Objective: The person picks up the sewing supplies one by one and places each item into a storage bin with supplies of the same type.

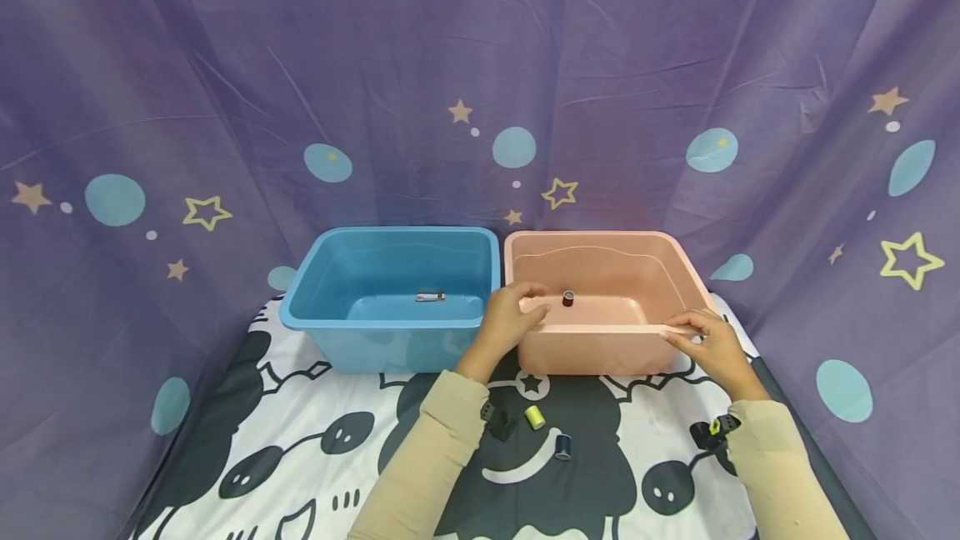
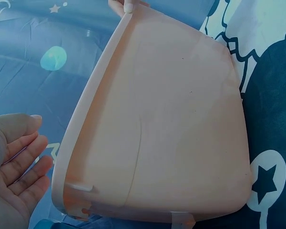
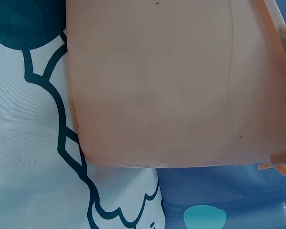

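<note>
- Hands at the front of an orange bin (image 1: 592, 354): the left hand (image 1: 504, 325) is open at the near left corner, thumb apart from the fingers, gripping nothing; whether it touches the rim cannot be told. The right hand (image 1: 712, 346) pinches the rim near the front right corner between thumb and fingers.
- Purple backdrop (image 1: 420, 40), printed with stars and pale blue dots, hangs behind the scene.
- Worktop (image 1: 337, 457) draped in a black-and-white cartoon cloth carries both bins.
- Blue bin (image 1: 397, 350) stands upright on the left; the orange bin stands upright just beside it, on the right.
- Beige sleeves (image 1: 423, 457) cover both of the person's arms.
- Black devices (image 1: 708, 434) are strapped at both wrists, the right one marked with a touch of yellow.
- Dark blue spool (image 1: 562, 447) sits on the cloth in front of the orange bin, between the arms.
- Yellow-green spool (image 1: 535, 417) lies tilted near it, closer to the bin.
- Red-and-white item (image 1: 431, 297), too small to identify, lies inside the blue bin.
- Dark brown spool (image 1: 567, 299) rests inside the orange bin, left of its middle.
</note>
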Tool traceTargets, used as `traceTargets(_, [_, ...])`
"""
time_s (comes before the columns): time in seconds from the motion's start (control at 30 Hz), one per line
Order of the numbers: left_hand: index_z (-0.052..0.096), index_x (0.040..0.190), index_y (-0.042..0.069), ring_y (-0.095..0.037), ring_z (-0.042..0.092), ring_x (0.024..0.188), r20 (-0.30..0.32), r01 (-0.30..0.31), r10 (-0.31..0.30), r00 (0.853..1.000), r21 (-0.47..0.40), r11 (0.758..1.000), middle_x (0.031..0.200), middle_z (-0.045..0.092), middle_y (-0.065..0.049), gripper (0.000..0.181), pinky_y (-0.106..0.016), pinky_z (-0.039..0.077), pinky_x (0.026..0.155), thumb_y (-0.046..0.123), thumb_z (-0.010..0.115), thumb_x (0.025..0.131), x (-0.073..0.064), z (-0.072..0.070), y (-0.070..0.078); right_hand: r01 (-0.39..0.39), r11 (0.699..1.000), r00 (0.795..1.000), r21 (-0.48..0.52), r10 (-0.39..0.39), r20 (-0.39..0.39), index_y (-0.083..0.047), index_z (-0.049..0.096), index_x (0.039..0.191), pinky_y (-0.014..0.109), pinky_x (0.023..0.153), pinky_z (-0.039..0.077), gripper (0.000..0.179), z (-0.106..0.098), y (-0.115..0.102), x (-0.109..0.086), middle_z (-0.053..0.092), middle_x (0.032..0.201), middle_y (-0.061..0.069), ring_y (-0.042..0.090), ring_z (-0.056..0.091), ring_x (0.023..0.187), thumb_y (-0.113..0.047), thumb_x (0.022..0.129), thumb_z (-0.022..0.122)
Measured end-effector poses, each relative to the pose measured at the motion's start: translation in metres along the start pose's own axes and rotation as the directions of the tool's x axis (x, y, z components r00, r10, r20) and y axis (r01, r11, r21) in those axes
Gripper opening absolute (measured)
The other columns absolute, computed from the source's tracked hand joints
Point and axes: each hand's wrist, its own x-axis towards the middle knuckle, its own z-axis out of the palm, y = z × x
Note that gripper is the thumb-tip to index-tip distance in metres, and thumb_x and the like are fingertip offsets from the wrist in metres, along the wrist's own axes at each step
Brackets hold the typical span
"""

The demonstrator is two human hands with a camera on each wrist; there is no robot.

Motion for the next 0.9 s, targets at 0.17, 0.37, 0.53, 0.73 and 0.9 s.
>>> traceTargets(0.17, [0.068, 0.109, 0.004, -0.024, 0.062, 0.104, -0.010, -0.031, 0.031, 0.999, -0.001, 1.000, 0.106, 0.069, -0.009, 0.027, -0.039, 0.049, 0.089, 0.012, 0.071, 0.083, -0.006, -0.002, 0.002, -0.011, 1.000, 1.000, 0.003, 0.011, -0.001, -0.011, 0.072, 0.088, 0.030, 0.068, 0.042, 0.011, 0.000, 0.000, -0.001, 0.065, 0.086, -0.001, 0.000, 0.049, 0.081, -0.012, 0.078, 0.077])
traceTargets(0.37, [0.068, 0.109, 0.007, -0.021, 0.062, 0.103, -0.011, -0.035, 0.035, 0.999, 0.017, 0.999, 0.107, 0.068, -0.006, 0.027, -0.034, 0.052, 0.083, 0.015, 0.071, 0.084, -0.013, -0.005, 0.004, 0.003, 1.000, 1.000, 0.009, -0.003, -0.002, -0.010, 0.072, 0.088, 0.027, 0.068, 0.041, 0.011, 0.000, 0.001, 0.000, 0.065, 0.086, 0.002, 0.000, 0.049, 0.081, -0.011, 0.078, 0.077])
traceTargets(0.53, [0.068, 0.109, 0.008, -0.019, 0.062, 0.095, -0.007, -0.026, 0.026, 1.000, -0.012, 1.000, 0.108, 0.068, -0.005, 0.026, -0.024, 0.052, 0.069, 0.015, 0.071, 0.084, -0.021, -0.006, 0.004, 0.007, 1.000, 1.000, 0.005, -0.007, -0.005, -0.010, 0.072, 0.088, 0.024, 0.068, 0.040, 0.012, 0.000, 0.001, 0.000, 0.065, 0.086, 0.000, 0.000, 0.048, 0.081, -0.011, 0.077, 0.077])
traceTargets(0.73, [0.067, 0.112, 0.007, -0.020, 0.064, 0.083, 0.001, -0.031, 0.031, 1.000, -0.050, 0.998, 0.111, 0.067, -0.007, 0.028, -0.025, 0.053, 0.068, 0.017, 0.070, 0.086, -0.031, -0.007, 0.002, 0.021, 1.000, 1.000, 0.007, -0.021, -0.008, -0.009, 0.072, 0.087, 0.022, 0.068, 0.039, 0.013, 0.001, 0.001, 0.001, 0.065, 0.084, -0.001, 0.001, 0.048, 0.080, -0.010, 0.076, 0.078])
traceTargets(0.9, [0.067, 0.109, 0.006, -0.024, 0.065, 0.089, -0.033, -0.066, 0.064, 0.997, -0.048, 0.997, 0.108, 0.067, -0.008, 0.025, -0.039, 0.054, 0.076, 0.012, 0.069, 0.085, -0.039, -0.005, -0.002, -0.008, 1.000, 1.000, 0.000, 0.008, 0.006, -0.010, 0.072, 0.088, 0.026, 0.069, 0.039, 0.012, 0.000, 0.000, 0.000, 0.065, 0.086, 0.000, 0.001, 0.048, 0.081, -0.014, 0.079, 0.076])
